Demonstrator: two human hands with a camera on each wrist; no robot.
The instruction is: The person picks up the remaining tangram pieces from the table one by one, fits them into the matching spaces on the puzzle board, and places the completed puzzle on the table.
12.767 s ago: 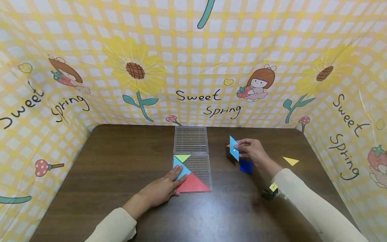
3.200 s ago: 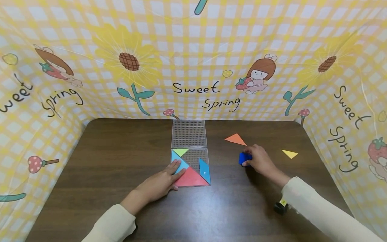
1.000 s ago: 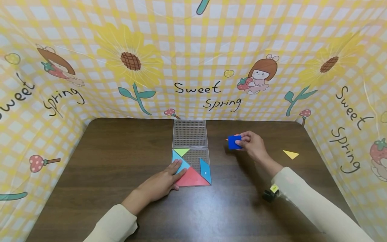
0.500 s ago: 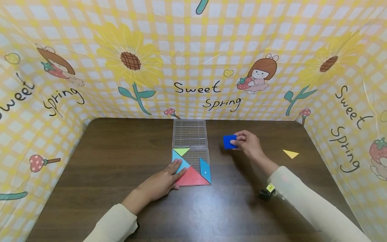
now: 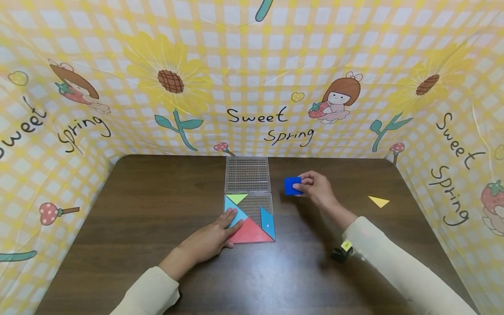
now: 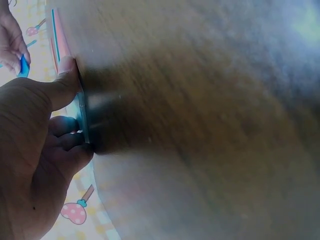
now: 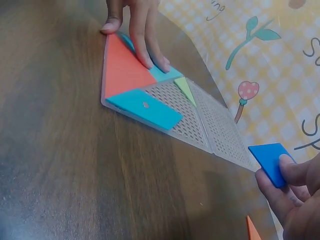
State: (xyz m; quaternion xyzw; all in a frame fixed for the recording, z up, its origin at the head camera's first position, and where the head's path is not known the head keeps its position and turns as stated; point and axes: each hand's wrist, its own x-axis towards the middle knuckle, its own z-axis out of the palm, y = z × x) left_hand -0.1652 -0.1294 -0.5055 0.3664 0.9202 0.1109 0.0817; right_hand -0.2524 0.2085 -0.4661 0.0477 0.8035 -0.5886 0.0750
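My right hand [image 5: 316, 188] pinches a dark blue square tangram piece [image 5: 290, 185] between thumb and fingers, raised to the right of the hinged clear case [image 5: 253, 202]. In the right wrist view the blue square [image 7: 267, 159] tilts above the table. My left hand [image 5: 208, 238] rests at the case's left side, its fingertips on a light blue triangle [image 5: 232, 208] and its thumb by the near corner. The lower half also holds a red triangle [image 5: 252, 232], a green triangle [image 5: 237, 198] and a blue parallelogram [image 5: 267, 223] with a small light dot.
A yellow triangle [image 5: 379, 201] lies far right on the brown table [image 5: 189, 179]. The tip of an orange triangle [image 7: 253, 230] shows below my right hand in the right wrist view. The case's perforated other half [image 5: 246, 175] lies unfolded toward the checked cloth [image 5: 252, 65].
The blue parallelogram went from my right hand into the case. My right hand then picked up the blue square and carried it left toward the case; my left hand stayed put.
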